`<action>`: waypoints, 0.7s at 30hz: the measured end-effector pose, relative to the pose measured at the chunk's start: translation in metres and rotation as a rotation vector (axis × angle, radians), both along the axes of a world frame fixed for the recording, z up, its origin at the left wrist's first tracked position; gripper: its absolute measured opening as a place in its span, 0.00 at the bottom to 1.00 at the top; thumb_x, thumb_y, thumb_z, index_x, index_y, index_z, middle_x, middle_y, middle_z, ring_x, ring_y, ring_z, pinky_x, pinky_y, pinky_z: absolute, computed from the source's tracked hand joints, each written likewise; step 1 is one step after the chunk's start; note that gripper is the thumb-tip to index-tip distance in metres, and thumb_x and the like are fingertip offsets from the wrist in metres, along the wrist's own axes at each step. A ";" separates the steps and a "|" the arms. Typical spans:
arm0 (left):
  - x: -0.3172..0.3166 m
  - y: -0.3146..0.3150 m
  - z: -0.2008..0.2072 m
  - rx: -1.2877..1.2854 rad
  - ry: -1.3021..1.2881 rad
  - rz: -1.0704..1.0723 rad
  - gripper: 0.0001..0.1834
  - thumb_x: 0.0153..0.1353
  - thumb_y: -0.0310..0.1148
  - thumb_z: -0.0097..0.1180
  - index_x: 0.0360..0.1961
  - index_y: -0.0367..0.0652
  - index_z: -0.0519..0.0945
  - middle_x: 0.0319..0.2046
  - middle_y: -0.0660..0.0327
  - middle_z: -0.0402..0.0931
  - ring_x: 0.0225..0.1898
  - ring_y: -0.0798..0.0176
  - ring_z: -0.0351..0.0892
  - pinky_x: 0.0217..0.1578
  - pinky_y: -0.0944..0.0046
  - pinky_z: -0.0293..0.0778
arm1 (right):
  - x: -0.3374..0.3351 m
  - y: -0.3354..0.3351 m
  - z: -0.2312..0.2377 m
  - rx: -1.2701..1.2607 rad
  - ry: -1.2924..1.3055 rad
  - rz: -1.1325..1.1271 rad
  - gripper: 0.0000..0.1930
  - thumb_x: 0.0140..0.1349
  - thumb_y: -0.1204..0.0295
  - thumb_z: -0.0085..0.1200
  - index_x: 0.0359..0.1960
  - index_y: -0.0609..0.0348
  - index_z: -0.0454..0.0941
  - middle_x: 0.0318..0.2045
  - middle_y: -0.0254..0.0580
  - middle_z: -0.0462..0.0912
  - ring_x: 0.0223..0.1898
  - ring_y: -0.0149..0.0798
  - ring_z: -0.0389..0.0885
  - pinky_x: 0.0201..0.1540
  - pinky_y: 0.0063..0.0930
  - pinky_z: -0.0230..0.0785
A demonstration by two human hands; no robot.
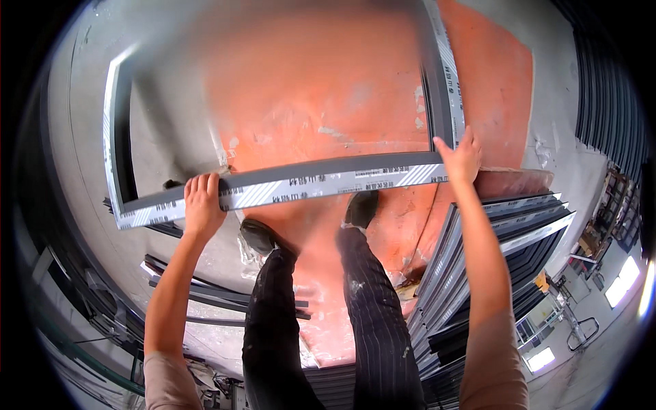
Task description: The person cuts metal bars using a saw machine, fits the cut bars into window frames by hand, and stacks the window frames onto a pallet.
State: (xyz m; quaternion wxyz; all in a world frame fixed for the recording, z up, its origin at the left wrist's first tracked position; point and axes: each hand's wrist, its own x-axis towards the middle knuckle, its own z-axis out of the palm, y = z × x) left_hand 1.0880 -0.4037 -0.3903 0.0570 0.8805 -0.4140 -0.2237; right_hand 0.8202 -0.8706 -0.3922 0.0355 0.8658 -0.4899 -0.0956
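A large dark grey metal frame (pixel 328 166), like a window frame, spans the view in front of me. Strips of printed white and grey protective film cover its outer faces. My left hand (pixel 203 205) is closed over the near bar, not far from its left corner, fingers on top. At the near right corner, my right hand (pixel 461 158) grips the frame, its thumb on the inner side and fingers along the outer side. The far side of the frame is blurred and runs out of view.
An orange-red sheet (pixel 307 102) covers much of the floor under the frame. My shoes (pixel 260 236) stand just behind the near bar. Stacked film-covered frames (pixel 492 239) lean at my right; loose dark bars (pixel 219 297) lie at my left. Dark profiles (pixel 608 89) are stacked far right.
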 end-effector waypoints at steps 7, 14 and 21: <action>-0.017 0.009 0.101 0.203 0.112 0.024 0.33 0.35 0.24 0.65 0.48 0.39 0.70 0.43 0.50 0.73 0.50 0.44 0.71 0.54 0.50 0.64 | 0.038 -0.045 0.064 0.493 0.061 -0.170 0.41 0.42 0.43 0.67 0.48 0.68 0.73 0.48 0.60 0.81 0.48 0.56 0.81 0.51 0.45 0.72; -0.036 -0.003 0.185 0.269 0.325 0.036 0.32 0.37 0.31 0.66 0.49 0.39 0.71 0.41 0.50 0.75 0.48 0.44 0.74 0.52 0.49 0.67 | 0.021 -0.038 0.184 0.241 -0.461 0.160 0.25 0.62 0.62 0.59 0.56 0.67 0.72 0.58 0.55 0.71 0.59 0.53 0.71 0.59 0.41 0.65; -0.011 -0.058 0.261 0.291 0.570 0.111 0.30 0.44 0.43 0.66 0.45 0.35 0.73 0.35 0.43 0.79 0.40 0.39 0.78 0.42 0.50 0.75 | -0.038 0.137 0.255 0.650 -0.774 -0.185 0.22 0.65 0.74 0.55 0.60 0.63 0.68 0.55 0.47 0.72 0.57 0.40 0.72 0.61 0.34 0.66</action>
